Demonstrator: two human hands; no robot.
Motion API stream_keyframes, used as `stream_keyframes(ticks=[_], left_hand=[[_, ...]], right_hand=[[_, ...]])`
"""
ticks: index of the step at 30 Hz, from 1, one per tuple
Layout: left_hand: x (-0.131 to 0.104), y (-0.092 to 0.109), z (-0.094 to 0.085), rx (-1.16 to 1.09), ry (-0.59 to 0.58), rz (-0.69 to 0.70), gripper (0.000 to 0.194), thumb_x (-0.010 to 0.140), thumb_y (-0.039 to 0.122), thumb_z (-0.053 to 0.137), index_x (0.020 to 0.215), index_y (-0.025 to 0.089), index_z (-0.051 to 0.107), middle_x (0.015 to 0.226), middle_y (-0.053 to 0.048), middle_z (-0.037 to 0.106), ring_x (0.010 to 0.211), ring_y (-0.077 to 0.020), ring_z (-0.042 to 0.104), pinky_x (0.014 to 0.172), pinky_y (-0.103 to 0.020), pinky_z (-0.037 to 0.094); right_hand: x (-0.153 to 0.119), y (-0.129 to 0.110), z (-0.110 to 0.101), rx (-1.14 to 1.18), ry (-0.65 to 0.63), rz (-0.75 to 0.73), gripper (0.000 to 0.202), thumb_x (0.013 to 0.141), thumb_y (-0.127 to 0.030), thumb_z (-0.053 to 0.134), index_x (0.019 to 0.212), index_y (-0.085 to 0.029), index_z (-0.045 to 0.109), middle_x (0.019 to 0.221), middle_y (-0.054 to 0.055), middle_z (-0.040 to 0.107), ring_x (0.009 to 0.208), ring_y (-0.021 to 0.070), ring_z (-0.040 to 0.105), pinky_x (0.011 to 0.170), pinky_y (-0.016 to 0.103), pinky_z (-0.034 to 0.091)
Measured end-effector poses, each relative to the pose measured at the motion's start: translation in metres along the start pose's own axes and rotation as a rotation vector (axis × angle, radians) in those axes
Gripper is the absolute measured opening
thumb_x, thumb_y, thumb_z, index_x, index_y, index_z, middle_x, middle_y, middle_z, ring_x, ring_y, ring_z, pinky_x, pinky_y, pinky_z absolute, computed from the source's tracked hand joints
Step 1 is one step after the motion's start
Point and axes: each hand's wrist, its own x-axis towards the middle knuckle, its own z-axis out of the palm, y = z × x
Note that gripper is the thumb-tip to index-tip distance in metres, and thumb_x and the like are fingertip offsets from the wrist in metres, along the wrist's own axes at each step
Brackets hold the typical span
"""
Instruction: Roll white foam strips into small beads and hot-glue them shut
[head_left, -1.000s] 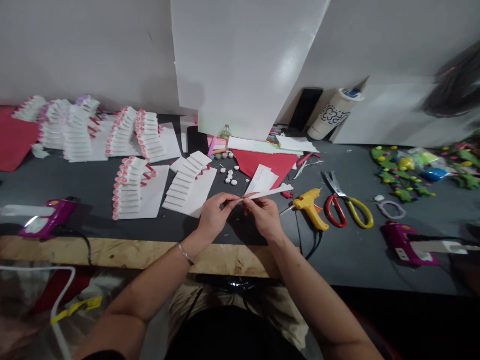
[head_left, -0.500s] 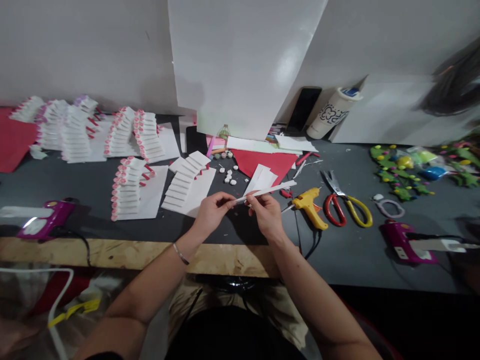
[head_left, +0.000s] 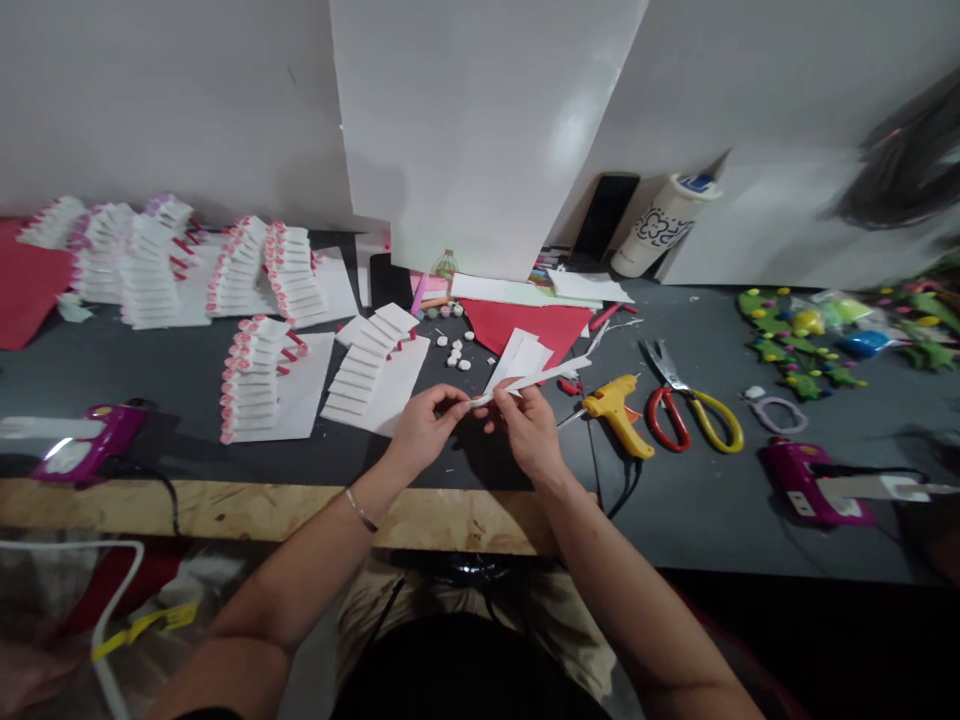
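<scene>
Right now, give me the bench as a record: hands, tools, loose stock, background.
Left hand: fingers pinch one end of a white strip
Right hand: fingers hold the same strip farther along; free end juts right
Glue gun: yellow, unheld, right of the right hand
Scissors: right of the glue gun, blades slightly apart
White tabs: overlapping row on a white card
White balls: loose, beyond the hands
Tumbler: at the back, beside a phone

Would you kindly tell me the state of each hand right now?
Left hand: closed, pinching a white strip.
Right hand: closed, pinching the same white strip.
</scene>
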Motion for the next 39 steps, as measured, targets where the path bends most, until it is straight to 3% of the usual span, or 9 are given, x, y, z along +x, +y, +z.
stream_keyframes(ticks=[8, 19, 29, 33, 39], left_hand=[[0.002, -0.001, 0.002, -0.007, 0.133, -0.015, 0.017, 0.081, 0.035, 0.069, 0.08, 0.018, 0.066, 0.075, -0.001, 0.069, 0.067, -0.0143, 0.062, 0.064, -0.025, 0.05], [-0.001, 0.0, 0.006, -0.144, 0.124, -0.023, 0.02, 0.082, 0.038, 0.069, 0.089, 0.02, 0.074, 0.09, -0.006, 0.078, 0.083, -0.0198, 0.072, 0.077, -0.031, 0.057], [-0.001, 0.0, 0.008, -0.152, 0.186, -0.059, 0.017, 0.079, 0.036, 0.071, 0.082, 0.02, 0.074, 0.08, -0.003, 0.076, 0.075, -0.0178, 0.069, 0.073, -0.03, 0.056], [-0.002, 0.0, 0.008, -0.168, 0.149, -0.073, 0.017, 0.078, 0.037, 0.072, 0.08, 0.02, 0.073, 0.078, -0.002, 0.075, 0.072, -0.0164, 0.067, 0.07, -0.028, 0.054], [-0.002, 0.003, 0.006, -0.343, -0.035, -0.13, 0.021, 0.076, 0.039, 0.074, 0.08, 0.018, 0.071, 0.076, -0.003, 0.073, 0.072, -0.0163, 0.067, 0.072, -0.029, 0.055]], right_hand=[[-0.01, -0.001, 0.006, -0.072, 0.023, -0.097, 0.032, 0.079, -0.054, 0.067, 0.084, -0.024, 0.058, 0.072, 0.0, 0.069, 0.067, 0.0189, 0.068, 0.052, 0.029, 0.055], [-0.012, 0.004, 0.005, -0.179, 0.055, -0.184, 0.026, 0.083, -0.05, 0.065, 0.085, -0.024, 0.063, 0.084, 0.002, 0.069, 0.069, 0.0169, 0.066, 0.058, 0.031, 0.058], [-0.013, 0.001, 0.007, -0.157, 0.031, -0.205, 0.024, 0.082, -0.048, 0.067, 0.08, -0.024, 0.065, 0.086, 0.003, 0.073, 0.074, 0.0184, 0.068, 0.058, 0.03, 0.056], [-0.013, -0.002, 0.004, -0.164, 0.039, -0.216, 0.021, 0.084, -0.045, 0.065, 0.082, -0.023, 0.065, 0.092, 0.003, 0.075, 0.064, 0.015, 0.063, 0.057, 0.029, 0.053], [-0.008, -0.004, 0.001, -0.087, 0.025, -0.14, 0.03, 0.081, -0.052, 0.067, 0.082, -0.023, 0.06, 0.064, -0.002, 0.066, 0.055, 0.0138, 0.057, 0.048, 0.026, 0.043]])
